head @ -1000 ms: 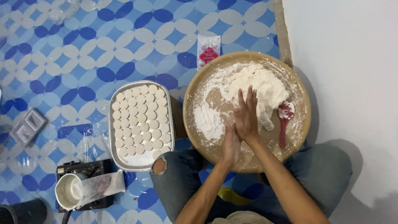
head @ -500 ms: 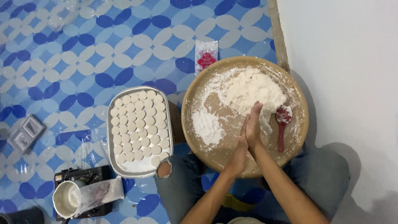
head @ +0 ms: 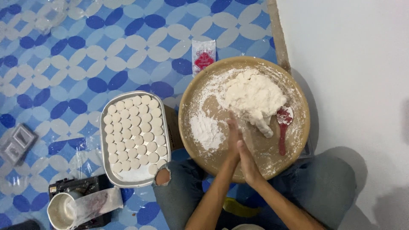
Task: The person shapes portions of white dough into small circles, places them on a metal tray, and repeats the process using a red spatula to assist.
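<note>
My left hand point(head: 233, 138) and my right hand point(head: 248, 164) are pressed palm to palm, fingers straight, over the near part of a round wooden tray point(head: 187, 127). Whatever lies between the palms is hidden. A big lump of white dough point(head: 253, 98) sits at the tray's far side, just beyond my fingertips. A red spoon point(head: 283, 127) dusted with flour lies to the right of the hands. Loose flour point(head: 206, 130) is heaped to their left.
Left of the wooden tray stands a rectangular metal tray point(head: 104, 157) filled with several rows of small white dough discs point(head: 134, 127). A red and white packet point(head: 203, 57) lies beyond. A cup with a plastic bag point(head: 59, 211) rests on a black device at bottom left. My knees in jeans point(head: 179, 191) are below.
My hands have slid against each other and drawn back toward me, away from the dough lump. The view has shifted slightly. Nothing else has moved.
</note>
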